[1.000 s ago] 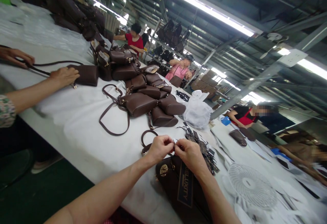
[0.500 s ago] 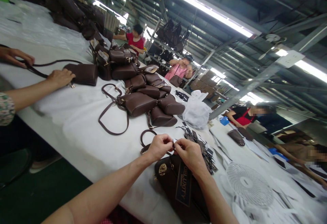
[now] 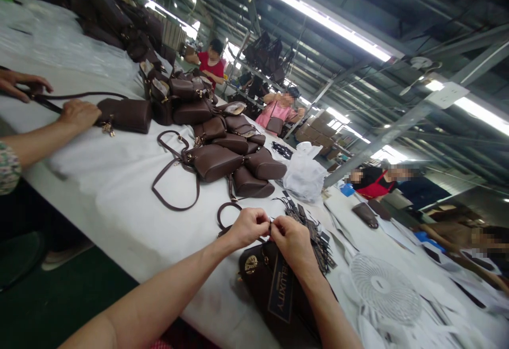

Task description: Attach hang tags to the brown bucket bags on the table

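Note:
Close in front of me lies a dark brown handbag [image 3: 254,290] with a round gold emblem. A black hang tag [image 3: 281,288] with gold lettering rests on its front. Above the bag's top edge, my left hand [image 3: 250,228] is closed in a pinch. My right hand [image 3: 292,237] pinches right beside it, the fingertips of both nearly meeting around a thin dark cord, mostly hidden by the fingers. The bag's handle [image 3: 229,207] loops up behind my left hand. My right forearm covers part of the bag.
Several brown bags [image 3: 218,160] are piled ahead on the white-covered table [image 3: 119,195]. Loose black tags [image 3: 314,232], a white plastic bag [image 3: 304,171] and a white fan [image 3: 384,288] are to the right. At left, a co-worker's hand [image 3: 81,114] is beside another bag [image 3: 125,114].
My fingertips have drawn closer together, hiding more of the cord. At left, the co-worker's near hand has slid left along the bag, uncovering its gold fittings.

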Demonstrator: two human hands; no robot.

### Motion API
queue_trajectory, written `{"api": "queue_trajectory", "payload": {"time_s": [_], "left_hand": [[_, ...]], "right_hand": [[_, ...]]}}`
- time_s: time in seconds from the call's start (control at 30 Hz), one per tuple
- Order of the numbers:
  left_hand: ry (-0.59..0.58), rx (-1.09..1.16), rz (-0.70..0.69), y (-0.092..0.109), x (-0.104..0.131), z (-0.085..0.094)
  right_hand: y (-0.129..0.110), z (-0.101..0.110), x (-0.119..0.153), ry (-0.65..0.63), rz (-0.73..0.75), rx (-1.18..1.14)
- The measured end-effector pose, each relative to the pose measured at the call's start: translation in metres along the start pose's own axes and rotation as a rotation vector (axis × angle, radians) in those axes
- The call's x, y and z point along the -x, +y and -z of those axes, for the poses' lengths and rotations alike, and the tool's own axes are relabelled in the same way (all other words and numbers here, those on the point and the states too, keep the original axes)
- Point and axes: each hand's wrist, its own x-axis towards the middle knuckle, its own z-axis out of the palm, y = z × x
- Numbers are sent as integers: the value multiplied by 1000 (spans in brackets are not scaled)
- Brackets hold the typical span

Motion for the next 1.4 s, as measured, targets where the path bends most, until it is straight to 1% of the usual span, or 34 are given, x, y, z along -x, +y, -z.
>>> {"api": "queue_trajectory", "payload": {"time_s": [0.13, 0.2, 0.33, 0.47, 0.6, 0.73, 0.9, 1.0, 1.23, 1.4], "left_hand": [[-11, -84, -15, 1, -2, 3], [-18, -97, -8, 1, -2, 3], [-19, -113, -2, 4, -1, 2], [3, -160, -12, 10, 1, 0], [11, -208, -32, 16, 0, -1], [4, -243, -68, 16, -2, 0], [-9, -166, -52, 10, -4, -1], [-39, -74, -31, 5, -4, -1], [-40, 21, -19, -3, -5, -1], [-39, 21, 2, 3, -4, -3]], "right_hand": [[-1, -2, 0, 29, 77, 91], [-1, -2, 1, 24, 81, 77], [1, -2, 2, 11, 39, -1], [3, -4, 1, 16, 12, 25], [4, -6, -1, -38, -37, 10], [4, -5, -3, -42, -53, 16], [4, -1, -3, -88, -64, -23], [5, 0, -3, -86, -55, -36], [6, 1, -2, -114, -83, -156], [6, 1, -3, -98, -51, -43]]}}
